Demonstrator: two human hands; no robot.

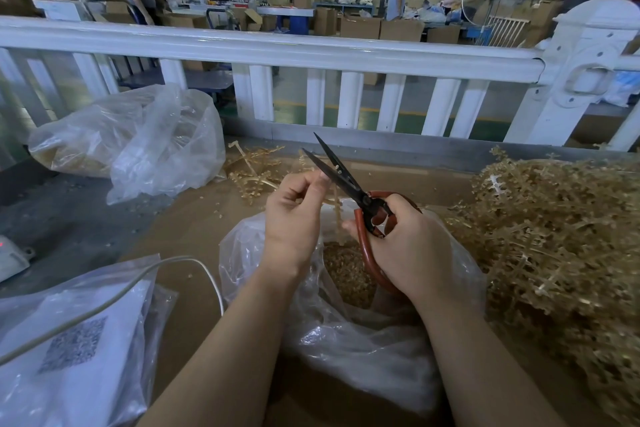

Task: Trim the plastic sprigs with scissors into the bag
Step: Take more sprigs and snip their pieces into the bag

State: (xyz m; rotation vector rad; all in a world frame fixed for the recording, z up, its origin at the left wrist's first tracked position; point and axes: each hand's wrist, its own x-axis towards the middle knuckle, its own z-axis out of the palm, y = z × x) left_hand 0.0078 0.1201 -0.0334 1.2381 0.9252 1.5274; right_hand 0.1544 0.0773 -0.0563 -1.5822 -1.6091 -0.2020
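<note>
A: Where is the sprig?
B: Over the open bag, pinched at its top between the left hand's fingers, so it hangs straight down above the mouth. I judge that's so the cut bits drop in with those already there.

A: And the scissors?
B: One pair, blades parted, just beside the sprig's top. The right hand grips the red handles, fingers curled through the loop.

A: How many bags?
B: Three clear ones: this one, another far left, a third at the near left with a printed sheet inside.

A: More sprigs?
B: A heap to the right, too tangled to count, within reach of the cutting hand. A few trimmed stems lie behind the left hand.
</note>
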